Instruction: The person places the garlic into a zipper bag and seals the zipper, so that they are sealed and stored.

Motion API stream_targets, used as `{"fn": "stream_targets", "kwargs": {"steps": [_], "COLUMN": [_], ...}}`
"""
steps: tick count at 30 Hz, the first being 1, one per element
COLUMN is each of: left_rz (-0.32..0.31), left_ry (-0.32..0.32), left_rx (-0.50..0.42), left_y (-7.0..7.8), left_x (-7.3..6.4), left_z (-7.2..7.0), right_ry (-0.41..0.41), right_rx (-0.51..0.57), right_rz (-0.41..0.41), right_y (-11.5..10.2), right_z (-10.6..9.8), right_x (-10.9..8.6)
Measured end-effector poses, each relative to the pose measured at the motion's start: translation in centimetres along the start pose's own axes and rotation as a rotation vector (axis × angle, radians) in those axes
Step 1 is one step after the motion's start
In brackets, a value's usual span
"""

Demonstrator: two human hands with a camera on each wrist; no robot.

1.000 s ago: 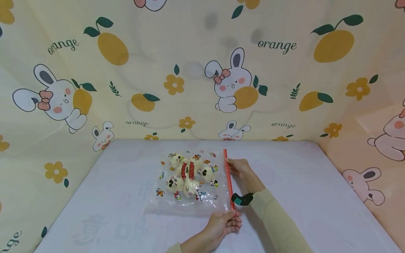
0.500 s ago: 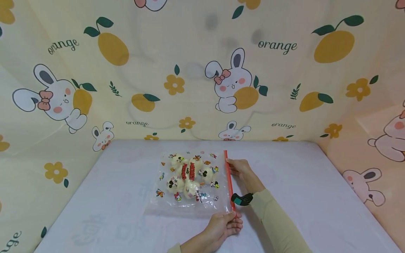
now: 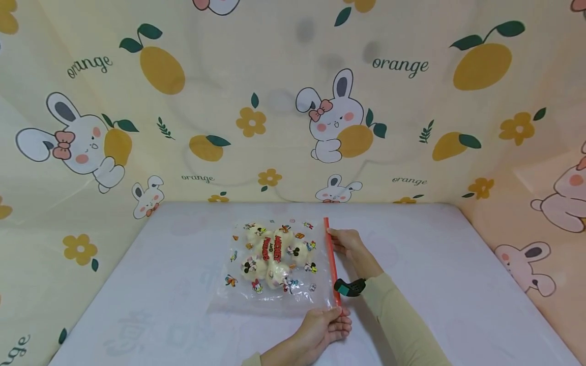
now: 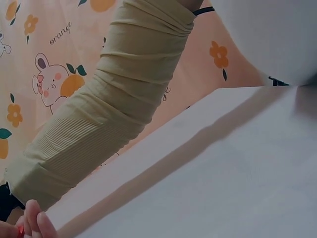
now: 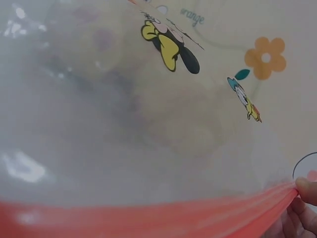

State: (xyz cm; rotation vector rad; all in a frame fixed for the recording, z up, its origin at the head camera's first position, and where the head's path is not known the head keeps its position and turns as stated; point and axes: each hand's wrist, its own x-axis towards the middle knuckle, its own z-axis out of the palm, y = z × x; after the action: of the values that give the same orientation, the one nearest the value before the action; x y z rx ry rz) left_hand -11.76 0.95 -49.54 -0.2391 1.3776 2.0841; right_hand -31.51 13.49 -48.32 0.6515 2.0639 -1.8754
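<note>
A clear zip bag (image 3: 316, 295) printed with cartoon figures lies on the white table, its red zip edge (image 3: 330, 254) toward the right. Inside are several cream-coloured round lumps (image 3: 276, 274), blurred by the plastic. My left hand (image 3: 316, 330) pinches the near end of the red edge between thumb and fingers. At the far end of that edge, my right hand (image 3: 348, 243) pinches the strip. The right wrist view shows the red band (image 5: 148, 220) pulled taut toward the right thumb (image 5: 307, 191). Only the fingertips (image 4: 33, 218) of my left hand appear in the left wrist view.
The white table (image 3: 160, 284) stretches out around the bag. A patterned cloth (image 3: 274, 66) with rabbits and oranges hangs behind it and along both sides. A black wrist device (image 3: 350, 288) sits on my right wrist, above the table.
Almost nothing differs. Both hands keep their grip on the red edge, and the bag stays in place apart from a very slight shift in the view.
</note>
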Motion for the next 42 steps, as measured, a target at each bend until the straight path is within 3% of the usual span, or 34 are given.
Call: {"fn": "stream_targets", "kwargs": {"steps": [42], "left_rz": [0.027], "left_ry": [-0.039], "left_rx": [0.025], "left_y": [-0.42], "left_x": [-0.32], "left_z": [-0.08], "right_ry": [0.041], "right_rx": [0.021], "right_rz": [0.001], "right_y": [-0.19], "right_z": [0.10], "right_x": [0.57]}}
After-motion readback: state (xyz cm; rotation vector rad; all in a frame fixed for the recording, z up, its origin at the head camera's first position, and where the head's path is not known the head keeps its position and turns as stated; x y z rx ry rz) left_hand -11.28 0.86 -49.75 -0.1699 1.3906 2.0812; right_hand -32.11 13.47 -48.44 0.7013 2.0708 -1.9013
